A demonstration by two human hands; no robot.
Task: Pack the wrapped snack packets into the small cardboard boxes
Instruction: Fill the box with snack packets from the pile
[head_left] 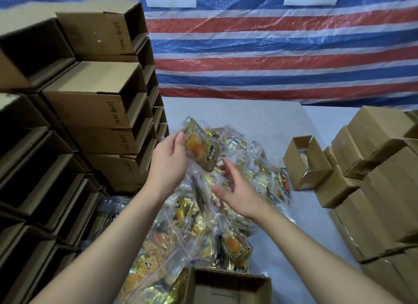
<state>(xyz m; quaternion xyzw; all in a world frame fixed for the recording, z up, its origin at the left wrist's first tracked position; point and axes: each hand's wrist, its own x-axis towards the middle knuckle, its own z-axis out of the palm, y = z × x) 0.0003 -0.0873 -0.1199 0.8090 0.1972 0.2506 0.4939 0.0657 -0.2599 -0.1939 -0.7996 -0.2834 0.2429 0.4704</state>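
Left hand (168, 162) grips a gold snack packet (200, 145), lifted above the pile of packets (199, 215). Right hand (235, 189) released, fingers spread, hovering just right of and below the packet, not touching it. Open box (226, 285) near edge, below both hands. Another open box (304, 163) right of right hand, packets inside. Stacked boxes (101, 100) left of left hand.
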